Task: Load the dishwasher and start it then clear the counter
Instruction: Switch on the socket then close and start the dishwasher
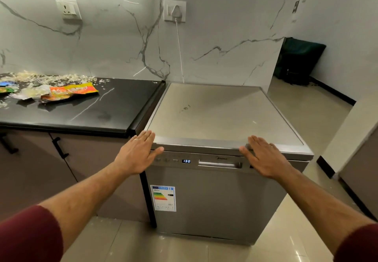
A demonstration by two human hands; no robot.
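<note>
Dishwasher door shut, display lit: start step.
Left hand, right hand: fingers straight, holding nothing, at top front edge; wrappers far left need clearing next.

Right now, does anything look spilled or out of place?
Yes: pale shreds are scattered across the black counter by the wall, among crumpled wrappers. The dishwasher itself is shut, display lit.

wall socket, bare, 10 o'clock | plugged socket with white cord, 12 o'clock | dark bag, 2 o'clock
</note>
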